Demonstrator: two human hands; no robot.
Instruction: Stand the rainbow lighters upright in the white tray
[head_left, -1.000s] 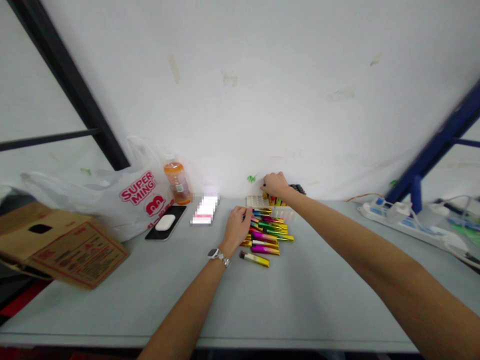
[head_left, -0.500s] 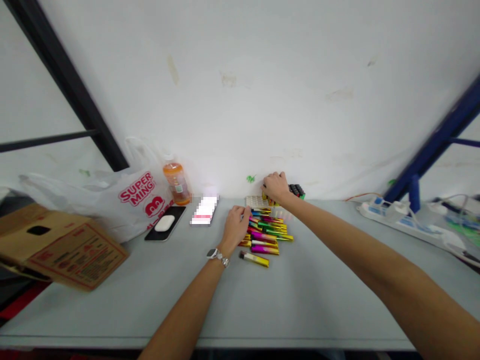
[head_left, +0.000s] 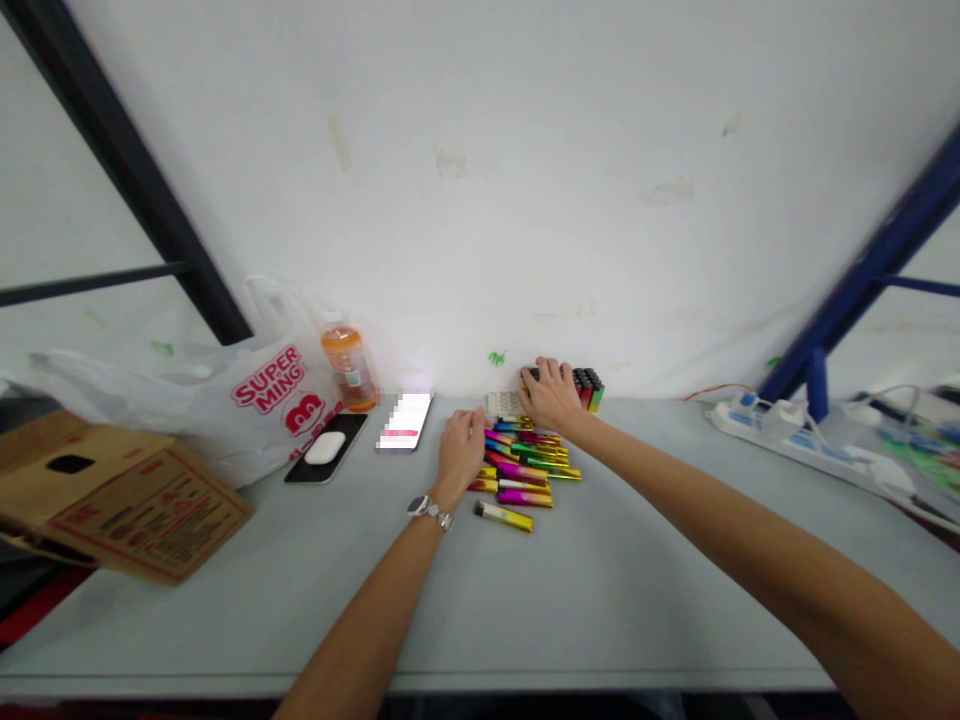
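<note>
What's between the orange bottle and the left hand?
In the head view, a phone with a bright, pixelated screen lies between the orange bottle and the left hand.

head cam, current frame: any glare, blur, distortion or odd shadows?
Head view: the phone is pixelated, its screen near white; the shiny lighters catch highlights. Head view: the left hand and right hand look soft, without strong smear; small print on the cardboard box is unreadable. Head view: edges look wide-angle stretched; shadows on the table are faint, soft-edged.
</note>
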